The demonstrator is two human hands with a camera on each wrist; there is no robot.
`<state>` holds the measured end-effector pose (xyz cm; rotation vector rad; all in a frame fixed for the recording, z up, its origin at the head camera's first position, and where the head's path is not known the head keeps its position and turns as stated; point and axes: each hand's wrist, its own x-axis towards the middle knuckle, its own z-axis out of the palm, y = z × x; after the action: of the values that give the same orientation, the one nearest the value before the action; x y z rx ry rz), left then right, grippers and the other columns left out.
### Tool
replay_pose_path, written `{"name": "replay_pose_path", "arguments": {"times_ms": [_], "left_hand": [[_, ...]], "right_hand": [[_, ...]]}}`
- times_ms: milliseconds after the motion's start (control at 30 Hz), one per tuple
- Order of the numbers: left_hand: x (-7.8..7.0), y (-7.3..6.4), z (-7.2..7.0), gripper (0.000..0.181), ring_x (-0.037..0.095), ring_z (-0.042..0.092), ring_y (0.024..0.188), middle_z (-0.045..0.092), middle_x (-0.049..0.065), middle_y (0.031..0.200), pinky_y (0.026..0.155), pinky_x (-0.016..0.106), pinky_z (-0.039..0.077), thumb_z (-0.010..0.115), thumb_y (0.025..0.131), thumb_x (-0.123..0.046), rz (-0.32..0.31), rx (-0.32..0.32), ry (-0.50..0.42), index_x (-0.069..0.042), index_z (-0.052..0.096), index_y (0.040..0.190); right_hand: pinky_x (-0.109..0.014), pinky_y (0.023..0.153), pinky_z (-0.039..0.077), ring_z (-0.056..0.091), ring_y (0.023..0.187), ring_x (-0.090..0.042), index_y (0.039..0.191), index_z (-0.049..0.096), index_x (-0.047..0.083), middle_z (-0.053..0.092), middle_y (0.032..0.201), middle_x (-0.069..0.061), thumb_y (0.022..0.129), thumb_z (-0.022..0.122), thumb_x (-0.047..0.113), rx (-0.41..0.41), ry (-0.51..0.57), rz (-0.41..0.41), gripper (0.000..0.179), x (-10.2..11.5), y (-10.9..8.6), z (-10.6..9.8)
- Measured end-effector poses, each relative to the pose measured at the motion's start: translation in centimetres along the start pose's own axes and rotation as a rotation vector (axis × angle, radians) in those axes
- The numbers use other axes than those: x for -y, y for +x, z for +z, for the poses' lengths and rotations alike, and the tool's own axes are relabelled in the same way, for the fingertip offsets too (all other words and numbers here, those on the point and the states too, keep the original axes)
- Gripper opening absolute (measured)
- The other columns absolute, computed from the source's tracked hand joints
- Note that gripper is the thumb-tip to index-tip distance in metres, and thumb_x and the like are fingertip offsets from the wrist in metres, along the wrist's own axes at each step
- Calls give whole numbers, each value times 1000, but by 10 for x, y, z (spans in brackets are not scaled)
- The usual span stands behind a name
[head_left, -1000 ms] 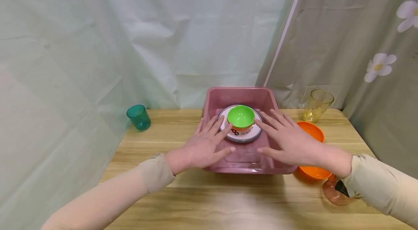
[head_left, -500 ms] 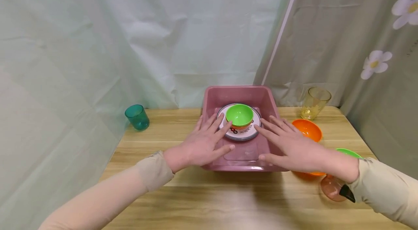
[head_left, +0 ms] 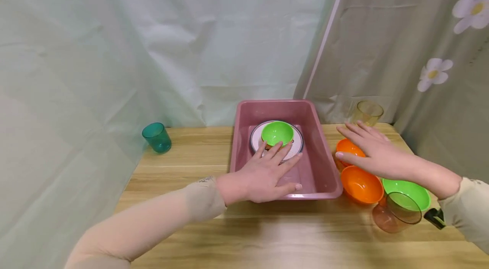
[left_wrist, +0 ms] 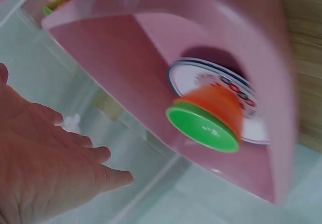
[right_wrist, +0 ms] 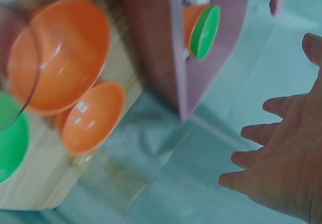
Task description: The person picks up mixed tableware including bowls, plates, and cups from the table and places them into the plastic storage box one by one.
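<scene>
Over the pink plastic basin (head_left: 321, 167) my left hand (head_left: 263, 175) is spread, palm down, holding nothing. Inside the basin lie stacked white plates (left_wrist: 186, 75) with dark rims. A green bowl (head_left: 277, 133) sits in an orange bowl (left_wrist: 216, 100) on top of them. My right hand (head_left: 382, 154), its fingers extended, hovers over the right of the table. Below it are a small orange bowl (head_left: 349, 147) and a larger orange bowl (head_left: 362, 185). Partly under its wrist are a green bowl (head_left: 410, 192) and a pinkish clear cup (head_left: 393, 216).
A teal cup (head_left: 157, 138) stands at the table's far left. A yellow clear glass (head_left: 368, 113) is at the back right, partly behind my right hand. Near my right cuff lies a dark object (head_left: 434, 218). Pale curtains (head_left: 214, 48) hang behind the wooden table (head_left: 183, 150).
My right hand has moved right, from the basin to above the orange bowls. The left hand has shifted right, further over the basin. The dishes stay where they were.
</scene>
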<state>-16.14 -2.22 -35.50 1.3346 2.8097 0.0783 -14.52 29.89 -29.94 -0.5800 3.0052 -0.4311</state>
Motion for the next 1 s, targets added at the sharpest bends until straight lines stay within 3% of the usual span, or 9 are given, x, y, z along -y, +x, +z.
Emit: {"name": "replay_pose_path", "arguments": {"times_ms": [367, 733, 1000], "left_hand": [[-35, 24, 1, 82, 22, -8, 157, -6, 0, 172, 122, 51, -11, 12, 95, -80, 70, 56, 8, -37, 5, 165], [-63, 43, 1, 80, 18, -8, 157, -9, -5, 171, 123, 51, -8, 13, 95, -81, 96, 83, 51, -42, 0, 163], [-86, 57, 3, 79, 15, -16, 154, -17, -8, 169, 123, 48, -11, 12, 93, -83, 122, 122, 74, -47, -8, 160]], "right_hand": [[-78, 108, 15, 16, 142, -62, 158, 31, -3, 24, 158, -38, 104, 54, 48, -2, 22, 80, 78, -56, -6, -7], [-81, 106, 12, 12, 139, -69, 155, 27, -13, 22, 155, -43, 108, 46, 44, 39, 131, 151, 76, -97, -7, -6], [-79, 100, 25, 23, 131, -71, 150, 24, -21, 24, 147, -51, 110, 39, 42, 82, 174, 223, 76, -133, -30, 5]]}}
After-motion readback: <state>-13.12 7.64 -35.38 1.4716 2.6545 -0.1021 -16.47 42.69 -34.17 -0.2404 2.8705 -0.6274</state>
